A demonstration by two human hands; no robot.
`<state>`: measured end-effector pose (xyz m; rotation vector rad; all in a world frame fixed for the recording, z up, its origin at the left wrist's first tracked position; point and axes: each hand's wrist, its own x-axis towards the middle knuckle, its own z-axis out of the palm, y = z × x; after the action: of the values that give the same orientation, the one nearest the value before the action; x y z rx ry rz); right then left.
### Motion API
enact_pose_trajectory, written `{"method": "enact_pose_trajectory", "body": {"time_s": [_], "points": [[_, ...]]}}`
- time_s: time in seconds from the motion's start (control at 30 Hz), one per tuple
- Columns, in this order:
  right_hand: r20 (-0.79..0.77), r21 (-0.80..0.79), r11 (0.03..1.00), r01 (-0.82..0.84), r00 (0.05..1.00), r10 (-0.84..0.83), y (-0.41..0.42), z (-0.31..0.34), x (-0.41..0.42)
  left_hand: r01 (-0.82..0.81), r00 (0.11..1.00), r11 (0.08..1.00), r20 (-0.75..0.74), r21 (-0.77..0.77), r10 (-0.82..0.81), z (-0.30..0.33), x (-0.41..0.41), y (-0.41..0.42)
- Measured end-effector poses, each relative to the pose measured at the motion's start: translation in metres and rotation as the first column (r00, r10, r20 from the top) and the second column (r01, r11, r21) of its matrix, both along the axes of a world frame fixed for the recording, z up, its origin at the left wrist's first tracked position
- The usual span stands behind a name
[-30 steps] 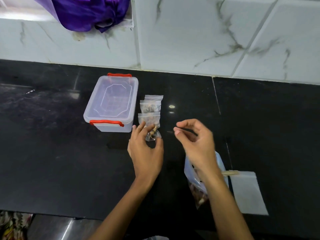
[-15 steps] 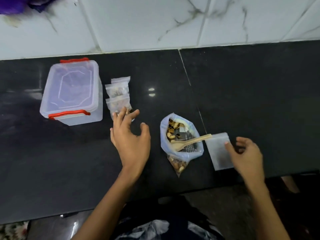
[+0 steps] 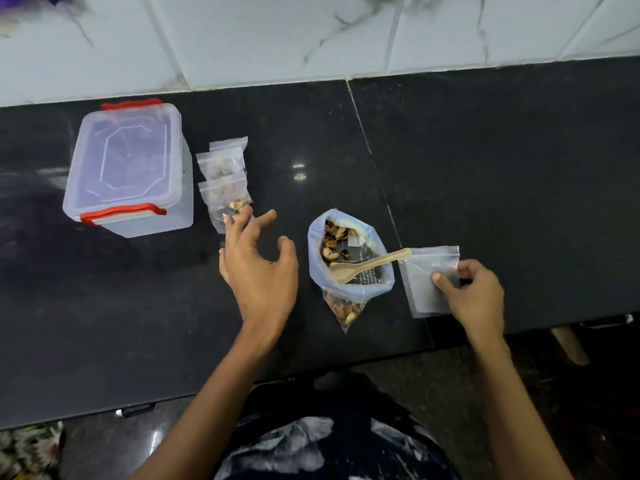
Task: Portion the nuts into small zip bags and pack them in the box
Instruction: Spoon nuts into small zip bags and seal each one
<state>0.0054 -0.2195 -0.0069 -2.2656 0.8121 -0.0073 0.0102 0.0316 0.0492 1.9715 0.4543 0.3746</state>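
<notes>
A clear plastic box (image 3: 128,168) with red clips stands lidded at the left of the black counter. Beside it lie overlapping small zip bags of nuts (image 3: 225,181). My left hand (image 3: 258,268) hovers with spread fingers, its fingertips touching the nearest filled bag. A large open bag of nuts (image 3: 349,268) sits in the middle with a wooden spoon (image 3: 370,265) resting in it. My right hand (image 3: 474,296) pinches the top sheet of a stack of empty zip bags (image 3: 420,289) lying at the right.
The black counter (image 3: 502,168) meets a white marble-tiled wall (image 3: 311,36) at the back. Its front edge runs just below the empty bags at the right. A patterned garment and dark floor show below.
My left hand has let go of the filled bag by the box and drawn back. My right hand has swung right onto the empty bags. The camera view has shifted right and down.
</notes>
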Motion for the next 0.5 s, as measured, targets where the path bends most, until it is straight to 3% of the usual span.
{"method": "enact_pose_trajectory", "body": {"time_s": [0.2,0.33,0.5], "points": [[0.040,0.056,0.998,-0.036,0.999,0.034,-0.010,0.007,-0.005,-0.029,0.999,1.000,0.014,-0.009,0.029,0.004,-0.001,0.001],[0.032,0.215,0.972,-0.095,0.995,0.090,-0.024,0.039,-0.012,-0.039,0.999,0.999,0.024,-0.023,0.039,0.005,-0.003,0.004],[0.231,0.311,0.928,-0.205,0.963,0.135,-0.010,0.110,-0.016,-0.074,0.997,0.997,0.015,-0.034,0.074,0.009,-0.005,0.009]]}}
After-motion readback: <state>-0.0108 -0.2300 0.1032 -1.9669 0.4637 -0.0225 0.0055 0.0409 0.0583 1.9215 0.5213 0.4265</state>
